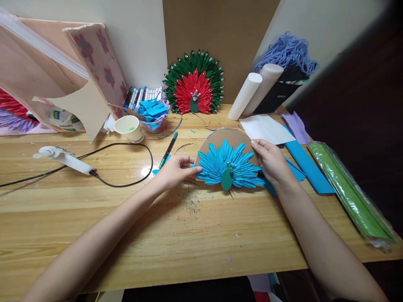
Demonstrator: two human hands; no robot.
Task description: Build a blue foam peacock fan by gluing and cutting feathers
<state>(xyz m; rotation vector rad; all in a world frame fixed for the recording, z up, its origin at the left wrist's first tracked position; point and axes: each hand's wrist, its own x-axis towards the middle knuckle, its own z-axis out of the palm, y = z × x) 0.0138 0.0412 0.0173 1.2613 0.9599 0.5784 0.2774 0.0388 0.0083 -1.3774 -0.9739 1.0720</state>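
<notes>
A blue paper peacock (227,164) with a green body lies on a brown cardboard half-disc (233,136) in the middle of the wooden table (189,226). My left hand (175,169) pinches the disc's left edge beside the blue feathers. My right hand (271,161) holds the disc's right edge, fingers curled over it. A teal pen (168,150) lies just beyond my left hand.
A finished red-and-green paper peacock (194,83) leans on the back wall. A paper cup (129,128), markers (142,95) and a tub of blue scraps (153,112) stand at back. A glue gun (64,157) with black cord lies left. Blue strips (307,165), green wrapped paper (348,191) and foam rolls (252,93) are right.
</notes>
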